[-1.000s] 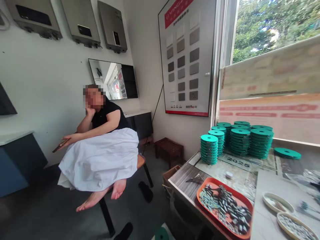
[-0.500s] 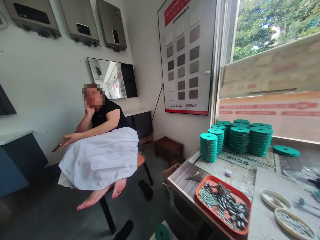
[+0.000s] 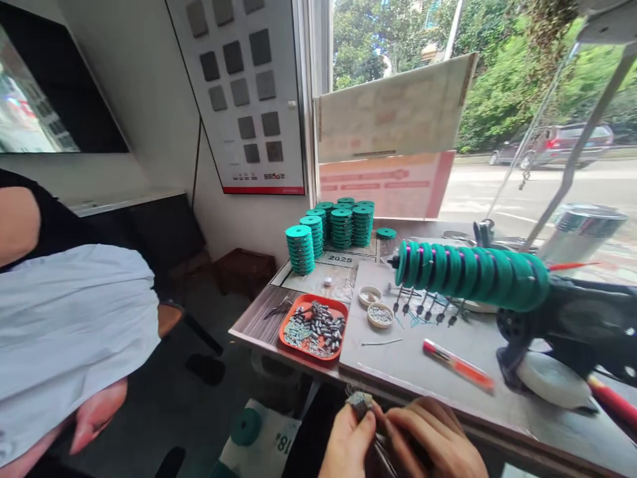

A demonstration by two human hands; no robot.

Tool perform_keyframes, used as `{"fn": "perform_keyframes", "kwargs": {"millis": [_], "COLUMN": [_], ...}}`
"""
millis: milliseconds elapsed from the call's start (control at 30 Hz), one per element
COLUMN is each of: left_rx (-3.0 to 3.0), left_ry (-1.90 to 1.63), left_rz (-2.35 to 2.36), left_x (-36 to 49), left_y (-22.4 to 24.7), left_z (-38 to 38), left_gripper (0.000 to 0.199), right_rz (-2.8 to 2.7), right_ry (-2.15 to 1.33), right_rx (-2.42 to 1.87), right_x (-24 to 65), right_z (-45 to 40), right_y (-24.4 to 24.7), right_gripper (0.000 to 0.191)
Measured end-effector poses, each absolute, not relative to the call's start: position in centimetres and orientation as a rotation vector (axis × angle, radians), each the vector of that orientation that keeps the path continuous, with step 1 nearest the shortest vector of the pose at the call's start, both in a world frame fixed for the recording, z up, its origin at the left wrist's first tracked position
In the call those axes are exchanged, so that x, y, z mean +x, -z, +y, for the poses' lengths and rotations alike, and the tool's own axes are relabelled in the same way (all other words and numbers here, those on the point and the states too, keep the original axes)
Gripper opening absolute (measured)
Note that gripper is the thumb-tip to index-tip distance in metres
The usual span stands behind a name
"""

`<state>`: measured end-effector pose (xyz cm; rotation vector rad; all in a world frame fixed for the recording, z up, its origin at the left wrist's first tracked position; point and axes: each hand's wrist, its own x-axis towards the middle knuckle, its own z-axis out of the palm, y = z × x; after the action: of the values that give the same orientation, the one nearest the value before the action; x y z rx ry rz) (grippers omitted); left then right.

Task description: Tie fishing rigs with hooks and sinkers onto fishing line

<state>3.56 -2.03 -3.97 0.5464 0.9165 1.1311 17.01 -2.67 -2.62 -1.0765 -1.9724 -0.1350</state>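
Note:
At the bottom of the head view, my left hand [image 3: 351, 438] is closed round a small grey bundle of fine, wire-like strands [image 3: 359, 401] with bristly ends and a pale beige patch. Close beside it on the right is my right hand [image 3: 432, 435], fingers bent and pinched together near the bundle. What sits in the right fingertips is hidden. Beyond my hands, an orange tray [image 3: 318, 356] on the table holds many grey metal cylinders [image 3: 334, 325] and small greenish and silvery pieces. Two small round dishes [image 3: 380, 326] stand behind it, one filled with tiny greyish bits.
Green discs [image 3: 472, 272] line a horizontal shaft on the right, small weights hanging below. Stacked green spools [image 3: 299, 252] stand by the window. An orange-and-white pen-like tool [image 3: 460, 366] lies on the grey board [image 3: 408, 365]. A seated person's white skirt [image 3: 84, 332] is at left.
The view has swung right and down. Both my hands, the grey bundle and the shaft of green discs have come into view; the seated person has shifted to the left edge.

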Motion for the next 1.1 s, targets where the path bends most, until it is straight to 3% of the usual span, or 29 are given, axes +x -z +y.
{"fn": "perform_keyframes", "kwargs": {"millis": [300, 667, 1100], "left_rx": [0.347, 0.299, 0.334], "left_ry": [-1.060, -1.102, -1.208], "left_rz": [0.752, 0.748, 0.832], "left_x": [3.5, 3.6, 3.4], "left_y": [1.7, 3.3, 2.9], "left_z": [-1.5, -1.5, -1.2], "left_gripper": [0.031, 0.029, 0.032], "right_rz": [-1.953, -1.916, -1.947], "right_ry": [0.096, 0.038, 0.078], "right_rx": [-1.121, -1.137, -1.092], "right_x": [17.2, 17.0, 17.6], "right_z": [-3.0, -3.3, -3.4], "right_y": [2.2, 2.5, 2.2], "right_gripper": [0.015, 0.005, 0.008]}}
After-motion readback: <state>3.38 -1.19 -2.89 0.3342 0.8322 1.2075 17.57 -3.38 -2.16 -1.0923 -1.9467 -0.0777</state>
